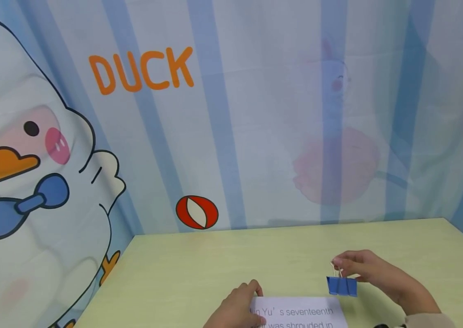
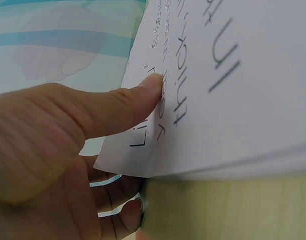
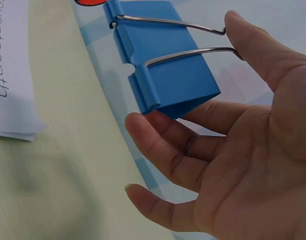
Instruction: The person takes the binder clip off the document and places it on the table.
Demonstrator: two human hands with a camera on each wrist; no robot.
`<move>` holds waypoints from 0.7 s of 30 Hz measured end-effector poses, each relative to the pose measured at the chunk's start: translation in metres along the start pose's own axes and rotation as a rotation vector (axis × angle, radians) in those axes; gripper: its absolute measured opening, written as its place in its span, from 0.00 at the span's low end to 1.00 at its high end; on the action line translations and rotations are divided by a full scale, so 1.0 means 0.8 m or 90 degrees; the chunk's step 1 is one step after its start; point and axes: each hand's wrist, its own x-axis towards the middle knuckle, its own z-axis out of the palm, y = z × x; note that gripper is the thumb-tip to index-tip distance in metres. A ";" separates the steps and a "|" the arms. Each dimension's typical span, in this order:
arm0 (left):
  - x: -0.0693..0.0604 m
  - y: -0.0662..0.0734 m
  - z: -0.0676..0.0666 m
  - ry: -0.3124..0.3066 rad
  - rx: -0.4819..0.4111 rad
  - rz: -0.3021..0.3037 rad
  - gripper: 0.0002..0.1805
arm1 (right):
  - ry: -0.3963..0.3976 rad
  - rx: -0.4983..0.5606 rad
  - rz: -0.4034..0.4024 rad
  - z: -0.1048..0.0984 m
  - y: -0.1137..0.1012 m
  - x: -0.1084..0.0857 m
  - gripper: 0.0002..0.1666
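White printed paper (image 1: 297, 312) is at the bottom of the head view, its left edge pinched by the left hand (image 1: 236, 306). In the left wrist view the thumb of the left hand (image 2: 57, 135) lies on the printed face of the paper (image 2: 233, 125), with the fingers behind it. To the right of the sheets, the right hand (image 1: 383, 278) holds a blue binder clip (image 1: 342, 286) by its wire handles, above the table. The right wrist view shows the thumb of the right hand (image 3: 253, 145) at the handle ends of the blue clip (image 3: 163, 55); its jaws look closed.
The pale yellow table (image 1: 182, 273) ends at a curtain (image 1: 264, 114) printed with a duck, a red ball and blue stripes. A small dark object (image 1: 380, 326) shows at the bottom edge near the right sleeve (image 1: 428, 320).
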 end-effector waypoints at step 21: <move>0.001 0.000 0.002 -0.004 0.015 0.000 0.24 | -0.010 0.011 -0.003 -0.028 0.029 -0.017 0.32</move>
